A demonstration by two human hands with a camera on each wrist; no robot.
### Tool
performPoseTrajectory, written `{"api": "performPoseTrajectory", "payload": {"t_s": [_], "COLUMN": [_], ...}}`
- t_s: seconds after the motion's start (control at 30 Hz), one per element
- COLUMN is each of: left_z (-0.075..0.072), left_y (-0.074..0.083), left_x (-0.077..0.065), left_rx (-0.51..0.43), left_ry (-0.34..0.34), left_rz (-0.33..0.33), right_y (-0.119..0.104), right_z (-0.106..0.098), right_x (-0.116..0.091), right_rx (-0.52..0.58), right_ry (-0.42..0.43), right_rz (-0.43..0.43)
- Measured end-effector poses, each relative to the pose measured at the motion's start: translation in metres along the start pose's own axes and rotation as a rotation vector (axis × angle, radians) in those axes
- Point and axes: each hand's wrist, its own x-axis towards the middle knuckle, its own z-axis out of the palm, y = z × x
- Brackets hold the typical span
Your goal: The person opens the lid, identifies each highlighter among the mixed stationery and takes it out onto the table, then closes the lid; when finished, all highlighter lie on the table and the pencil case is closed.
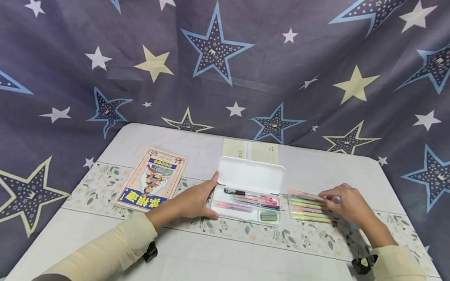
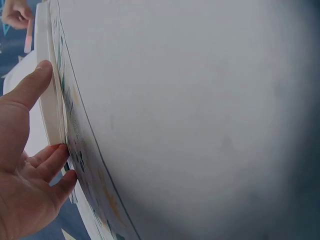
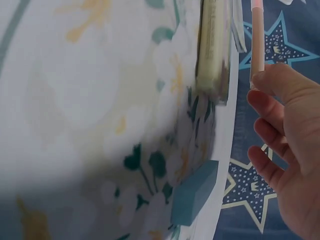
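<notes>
An open white pencil case [image 1: 251, 175] stands at mid-table, its lid raised toward the back. Inside lie several pens [image 1: 244, 198] and a green eraser-like block [image 1: 269, 216]. My left hand [image 1: 196, 196] holds the case's left end, thumb at the front corner and fingers toward the hinge; the left wrist view shows the thumb [image 2: 37, 82] against its side. With thumb and index finger, my right hand [image 1: 347, 203] pinches a pale orange highlighter [image 3: 257, 40] by one end. Below it lie several more highlighters [image 1: 310, 214] in a clear sleeve.
Left of the case lies a book [image 1: 152, 179] with an illustrated cover. Behind the lid is a cream notebook [image 1: 261, 151]. A small blue block [image 3: 192, 195] rests on the floral runner near my right hand. A starry curtain [image 1: 230, 62] hangs behind the table.
</notes>
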Motion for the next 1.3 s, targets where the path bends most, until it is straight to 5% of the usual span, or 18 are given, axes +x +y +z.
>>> {"api": "performPoseTrajectory", "payload": {"t_s": [0.47,1.3], "left_z": [0.002,0.003], "left_y": [-0.002,-0.004], "left_x": [0.001,0.002], "left_rx": [-0.014,-0.022], "left_ry": [0.007,0.003], "left_rz": [0.013,0.001], "right_y": [0.011,0.015], "right_z": [0.004,0.008], "right_x": [0.006,0.014], "right_rx": [0.016,0.089], "right_ry": [-0.168,-0.230], "right_rz": [0.136,0.162]}}
